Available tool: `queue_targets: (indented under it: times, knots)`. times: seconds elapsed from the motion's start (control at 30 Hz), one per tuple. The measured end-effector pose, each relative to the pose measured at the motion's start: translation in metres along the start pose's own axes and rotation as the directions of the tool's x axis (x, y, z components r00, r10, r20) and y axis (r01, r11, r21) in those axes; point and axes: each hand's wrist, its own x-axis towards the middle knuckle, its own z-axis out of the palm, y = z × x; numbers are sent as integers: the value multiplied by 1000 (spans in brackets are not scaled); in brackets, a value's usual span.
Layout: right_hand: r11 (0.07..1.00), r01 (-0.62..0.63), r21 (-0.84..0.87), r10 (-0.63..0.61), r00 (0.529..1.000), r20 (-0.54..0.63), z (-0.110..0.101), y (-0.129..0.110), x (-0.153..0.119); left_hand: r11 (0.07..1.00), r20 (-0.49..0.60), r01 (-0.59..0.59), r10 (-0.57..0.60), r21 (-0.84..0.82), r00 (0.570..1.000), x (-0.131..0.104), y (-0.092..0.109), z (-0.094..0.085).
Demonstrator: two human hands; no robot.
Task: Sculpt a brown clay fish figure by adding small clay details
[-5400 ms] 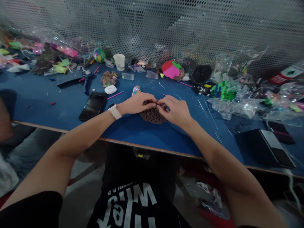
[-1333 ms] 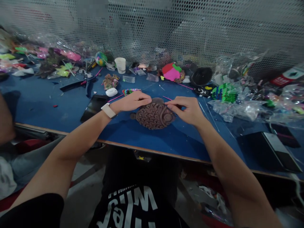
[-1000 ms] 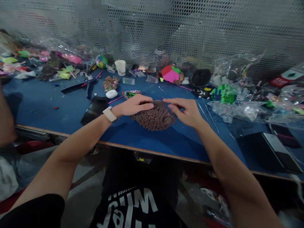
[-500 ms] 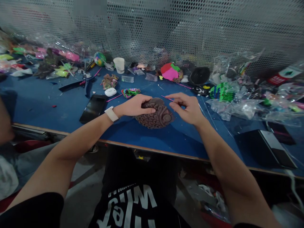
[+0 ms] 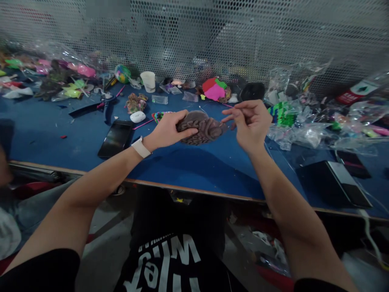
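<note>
A brown clay piece point(image 5: 199, 129), covered in coiled, worm-like ridges with a rounded knob on its right end, is raised above the blue table. My left hand point(image 5: 170, 129) grips it from the left, thumb across its front and fingers behind. At its right end, my right hand point(image 5: 251, 121) has its fingertips close to the knob; whether they touch it I cannot tell. Those fingers are pinched on the thin purple stick seen there earlier, now hidden among them. Behind my left hand lies a multicoloured striped clay piece point(image 5: 158, 116), partly covered.
A phone point(image 5: 116, 139) and a white earbud case point(image 5: 137, 117) lie left of my hands, pliers point(image 5: 106, 106) beyond. A paper cup point(image 5: 148, 82) and a pink-red clay ball point(image 5: 215, 90) stand at the back. Plastic bags point(image 5: 306, 132) and a dark box point(image 5: 326, 182) are on the right.
My left hand has lifted the brown clay piece off the table, tilting it. My right hand has moved up and right, its fingers turned towards the knob. The purple stick has gone out of sight.
</note>
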Motion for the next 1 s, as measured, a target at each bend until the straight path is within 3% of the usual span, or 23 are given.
queue_targets:
  times: [0.1, 0.2, 0.43, 0.5, 0.63, 0.8, 0.87, 1.0]
  knots:
    - [1000, 17, 7, -16, 998, -61, -3, 1, 3, 966, 15, -94, 93, 241, 996, -4, 0, 3]
    - [1000, 22, -3, -22, 998, -65, -3, -1, 3, 921, 18, -167, 172, 352, 985, -7, 0, 7]
    - [995, 29, 91, -23, 997, -73, 7, -11, 1, 902, -52, -254, 289, 349, 956, -12, 3, 8]
    - [995, 1, 105, 12, 993, -119, 10, -6, 1, 921, -81, -204, 243, 332, 967, -12, 7, 7]
    - [997, -61, 37, 66, 987, -145, 13, 15, 1, 974, -197, 38, 7, 225, 980, -9, 11, 9]
    - [992, 32, -125, -54, 984, -172, 10, 19, -5, 986, -288, 132, -156, -102, 945, 1, 3, 17]
    - [982, 79, -172, -103, 985, -136, 10, 11, -8, 943, -243, 168, -241, -285, 940, 4, -2, 21]
    - [980, 128, -152, -130, 991, -7, 13, -1, -12, 771, -32, 286, -368, -568, 929, 4, -11, 26]
